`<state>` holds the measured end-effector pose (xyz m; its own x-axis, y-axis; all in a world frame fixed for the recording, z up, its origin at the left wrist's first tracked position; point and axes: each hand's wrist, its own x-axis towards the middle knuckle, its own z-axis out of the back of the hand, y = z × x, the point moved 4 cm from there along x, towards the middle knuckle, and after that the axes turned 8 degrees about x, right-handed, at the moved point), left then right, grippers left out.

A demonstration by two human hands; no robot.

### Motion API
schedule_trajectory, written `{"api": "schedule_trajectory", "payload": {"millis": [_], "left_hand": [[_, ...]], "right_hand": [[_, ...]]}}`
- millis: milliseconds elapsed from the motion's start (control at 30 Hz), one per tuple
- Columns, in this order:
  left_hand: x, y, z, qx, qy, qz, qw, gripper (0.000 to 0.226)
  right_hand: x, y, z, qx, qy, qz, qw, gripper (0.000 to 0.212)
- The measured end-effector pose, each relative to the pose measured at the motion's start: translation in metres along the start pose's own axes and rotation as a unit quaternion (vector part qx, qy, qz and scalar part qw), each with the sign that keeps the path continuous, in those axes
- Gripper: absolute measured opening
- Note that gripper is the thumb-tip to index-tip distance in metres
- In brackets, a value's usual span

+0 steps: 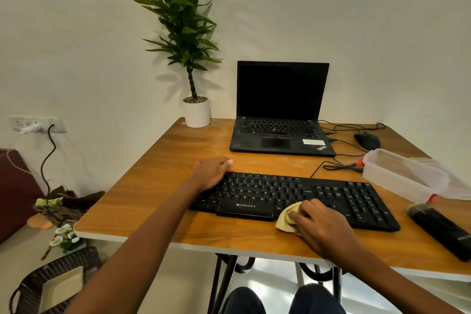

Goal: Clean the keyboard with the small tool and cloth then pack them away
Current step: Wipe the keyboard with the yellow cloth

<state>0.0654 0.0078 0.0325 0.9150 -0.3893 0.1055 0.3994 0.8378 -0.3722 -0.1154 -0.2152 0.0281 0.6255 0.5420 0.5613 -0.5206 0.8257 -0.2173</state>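
A black keyboard (331, 199) lies across the wooden table (165, 211). My right hand (321, 227) grips a bunched yellow cloth (286, 219) and presses it on the keyboard's front edge, right of the space bar. My left hand (211, 173) rests on the keyboard's far left corner, fingers curled over its edge. A black brush-like tool (443, 229) lies on the table to the right of the keyboard. A clear plastic box (397, 176) stands open behind it, its lid (448, 183) beside it.
An open black laptop (280, 120) sits at the back, with a black mouse (367, 141) and cables (341, 166) to its right. A potted plant (196, 112) stands at the back left corner. A wicker basket (51, 280) and clutter lie on the floor at left.
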Motion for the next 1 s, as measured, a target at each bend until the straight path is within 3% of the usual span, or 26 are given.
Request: {"api": "schedule_trajectory", "payload": {"millis": [100,267,333,433,500,867,1000], "left_hand": [[0.007,-0.059,-0.021,0.054,0.058,-0.084,0.993,0.047],[0.013,-0.085,-0.037,0.06,0.064,-0.117,0.989,0.044],[0.014,-0.084,-0.039,0.068,0.055,-0.12,0.989,0.046],[0.015,-0.083,-0.041,0.089,0.029,-0.106,0.99,0.053],[0.014,-0.082,-0.042,0.091,0.011,-0.1,0.991,0.055],[0.015,-0.074,-0.047,0.071,0.01,-0.101,0.992,0.054],[0.014,-0.075,-0.047,0.082,0.013,-0.098,0.992,0.053]], "right_hand": [[0.0,0.0,0.001,0.002,-0.012,0.008,1.0,0.039],[0.0,0.001,-0.006,-0.013,-0.028,0.019,0.999,0.01],[0.005,0.007,-0.011,-0.009,-0.027,0.026,0.999,0.019],[0.012,0.013,-0.011,-0.002,-0.033,0.032,0.999,0.008],[0.01,0.01,-0.01,0.008,-0.026,0.019,0.999,0.018],[-0.083,-0.063,0.047,-0.026,0.045,-0.169,0.984,0.046],[-0.119,-0.088,0.068,-0.043,0.044,-0.265,0.962,0.041]]}}
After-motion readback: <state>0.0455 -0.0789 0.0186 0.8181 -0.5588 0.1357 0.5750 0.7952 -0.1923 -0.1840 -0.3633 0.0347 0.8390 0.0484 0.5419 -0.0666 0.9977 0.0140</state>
